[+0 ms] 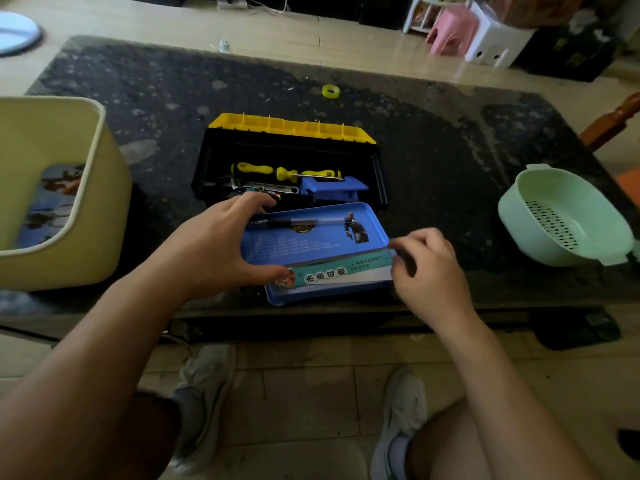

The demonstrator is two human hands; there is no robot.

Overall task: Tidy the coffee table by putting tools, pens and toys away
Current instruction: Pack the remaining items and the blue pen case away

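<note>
Bare knees and a pair of white trainers fill the bottom of the frame, and both forearms reach up from there to the near edge of the dark speckled stone coffee table.

At the centre of the frame lies the blue tin pencil case, open in two shallow halves. The upper half sits tilted over the lower half. A black pen lies along the far side of the upper half. A teal printed card rests in the lower half.

The left hand grips the left end of the upper half, with its thumb on the near edge and its fingers spread over the far edge. The right hand is at the right end of the case with its fingers curled. Blur hides whether they pinch the tin, so I cannot tell.

Just behind the case stands a black plastic toolbox with its yellow lid thrown back. Inside it lie yellow-handled screwdrivers, a steel wrench and a blue plastic block.

Further up, a small roll of yellow tape lies on the table. At the left edge of the frame is a cream plastic bin. At the right is a mint-green plastic colander. In the upper right, on the floor, stand a pink stool and a white stool.
</note>
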